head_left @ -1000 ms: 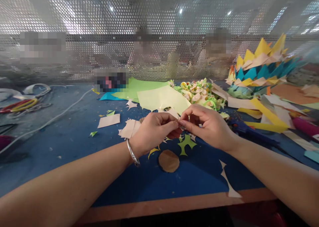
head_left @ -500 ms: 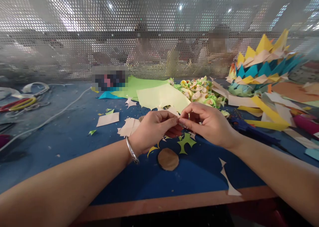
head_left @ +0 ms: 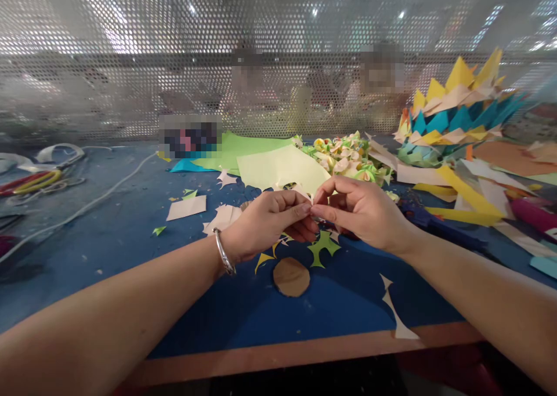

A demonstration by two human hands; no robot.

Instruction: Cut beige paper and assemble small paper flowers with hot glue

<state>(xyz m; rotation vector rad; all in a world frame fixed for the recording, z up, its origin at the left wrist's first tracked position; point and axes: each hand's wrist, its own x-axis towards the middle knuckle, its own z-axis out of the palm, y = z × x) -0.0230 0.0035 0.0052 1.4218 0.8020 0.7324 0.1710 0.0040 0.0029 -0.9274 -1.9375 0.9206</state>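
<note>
My left hand (head_left: pixel 285 215) and my right hand (head_left: pixel 354 210) meet fingertip to fingertip above the blue table. Both are closed in a pinch on a small pale piece of paper (head_left: pixel 312 200); the fingers hide most of it. Below them lies a round brown disc (head_left: pixel 291 277). Green paper scraps (head_left: pixel 322 249) and a yellow scrap (head_left: pixel 264 261) are scattered just under the fingers. Behind my hands rests a cream paper sheet (head_left: pixel 278 167) with curved cut-outs along its near edge. Pale pink paper pieces (head_left: pixel 223 216) lie beside my left wrist.
A heap of curled paper pieces (head_left: pixel 343 155) sits at the back, near a layered folded-paper construction (head_left: pixel 461 115). A blue glue gun (head_left: pixel 435 225) and yellow strips (head_left: pixel 465 215) lie at right. A white cord (head_left: pixel 100 196) crosses the left side. Behind stands a perforated screen (head_left: pixel 270 36).
My hands stay pinched together, with the fingers shifting slightly around the small paper piece. The whole view has moved a little; the things on the table lie as before.
</note>
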